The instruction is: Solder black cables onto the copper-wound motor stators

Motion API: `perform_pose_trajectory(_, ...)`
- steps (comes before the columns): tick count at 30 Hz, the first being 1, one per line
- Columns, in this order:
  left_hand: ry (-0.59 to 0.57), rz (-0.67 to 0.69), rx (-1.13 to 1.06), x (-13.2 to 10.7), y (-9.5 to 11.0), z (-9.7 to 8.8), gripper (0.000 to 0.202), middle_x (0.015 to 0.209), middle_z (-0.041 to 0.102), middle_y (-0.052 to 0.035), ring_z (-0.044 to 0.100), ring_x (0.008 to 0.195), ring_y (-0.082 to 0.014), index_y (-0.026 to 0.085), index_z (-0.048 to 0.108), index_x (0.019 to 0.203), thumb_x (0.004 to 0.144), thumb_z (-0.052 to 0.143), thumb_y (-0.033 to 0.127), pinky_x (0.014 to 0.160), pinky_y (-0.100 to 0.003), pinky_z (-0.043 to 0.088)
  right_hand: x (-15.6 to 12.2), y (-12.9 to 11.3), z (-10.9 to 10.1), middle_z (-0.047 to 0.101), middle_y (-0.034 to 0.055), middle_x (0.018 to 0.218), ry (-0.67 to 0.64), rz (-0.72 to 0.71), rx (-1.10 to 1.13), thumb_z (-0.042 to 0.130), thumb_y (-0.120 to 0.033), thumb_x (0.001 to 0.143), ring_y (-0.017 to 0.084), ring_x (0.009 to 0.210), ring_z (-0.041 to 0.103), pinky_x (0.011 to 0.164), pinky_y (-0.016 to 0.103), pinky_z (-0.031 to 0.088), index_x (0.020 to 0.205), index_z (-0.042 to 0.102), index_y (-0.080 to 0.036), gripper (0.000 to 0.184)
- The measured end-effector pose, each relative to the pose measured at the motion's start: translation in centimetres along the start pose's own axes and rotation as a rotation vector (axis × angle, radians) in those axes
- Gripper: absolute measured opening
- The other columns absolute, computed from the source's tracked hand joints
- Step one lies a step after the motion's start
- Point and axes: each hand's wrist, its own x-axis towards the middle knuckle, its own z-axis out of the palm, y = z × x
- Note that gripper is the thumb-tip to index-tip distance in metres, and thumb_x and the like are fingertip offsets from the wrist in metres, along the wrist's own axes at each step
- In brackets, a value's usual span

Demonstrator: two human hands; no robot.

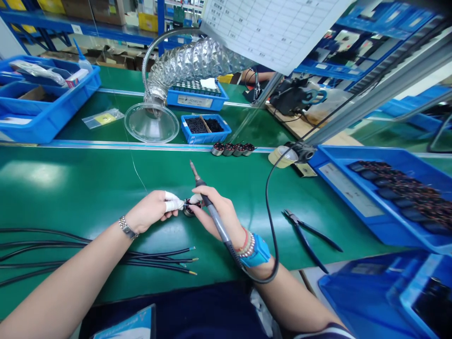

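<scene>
My right hand (pixel 221 212) is closed around a soldering iron (pixel 219 223), whose tip points up and away from me. The fingertips of that same hand also touch a small round motor stator (pixel 189 210) with copper windings. My left hand (pixel 155 209), with white covers on its fingertips, pinches at the left edge of this stator; the fingers hide part of it. A thin wire (pixel 136 169) hangs down to the back of my left hand. Several black cables (pixel 155 258) with stripped ends lie under and beside my left forearm.
Right of my hands lie cutting pliers (pixel 300 226), near a blue bin of stators (pixel 374 197). Several stators (pixel 233 149) stand in a row behind, by a small blue tray (pixel 206 136) and a fume extractor hood (pixel 151 123). The iron's cord (pixel 269 207) loops past my right wrist.
</scene>
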Motion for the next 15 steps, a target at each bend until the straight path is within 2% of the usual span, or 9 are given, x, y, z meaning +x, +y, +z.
perform_pose_trajectory(4,-0.015,-0.035,0.0,0.2,0.1,-0.2,0.023,0.054,0.047,0.0024,0.033,0.045,-0.005,0.012,0.055,0.06,0.069,0.057,0.034,0.042,-0.019,0.023,-0.6,-1.0,-1.8,0.062,0.0004,0.08,0.092,0.071,-0.015,0.052,-0.018,0.084,0.01,0.069,0.059,0.069,0.021,0.047,0.098,0.055,-0.02,0.014)
perform_pose_trajectory(9,-0.053,-0.043,0.009,0.5,0.1,-0.5,0.021,0.054,0.045,0.0023,0.031,0.045,-0.0051,0.012,0.056,0.061,0.067,0.057,0.032,0.043,-0.02,0.02,-1.5,-1.9,-3.9,0.063,0.003,0.084,0.123,0.042,-0.047,0.054,-0.023,0.082,0.014,0.067,0.056,0.062,0.027,0.046,0.107,0.057,-0.021,0.026)
perform_pose_trajectory(12,-0.065,-0.041,0.044,0.6,0.0,-0.6,0.021,0.054,0.046,0.0021,0.031,0.045,-0.0053,0.013,0.056,0.059,0.068,0.057,0.033,0.043,-0.02,0.019,-1.9,-1.9,-4.6,0.062,0.0046,0.078,0.141,0.023,0.03,0.054,-0.02,0.081,0.016,0.067,0.052,0.061,0.031,0.044,0.101,0.061,-0.02,0.022)
perform_pose_trajectory(15,-0.064,-0.043,0.072,0.8,0.0,-0.8,0.022,0.054,0.047,0.0018,0.031,0.044,-0.0056,0.014,0.054,0.057,0.067,0.058,0.033,0.043,-0.021,0.02,-2.1,-1.6,-4.9,0.061,0.0049,0.073,0.13,0.089,0.16,0.054,-0.017,0.08,0.017,0.065,0.05,0.059,0.033,0.041,0.092,0.065,-0.02,0.016)
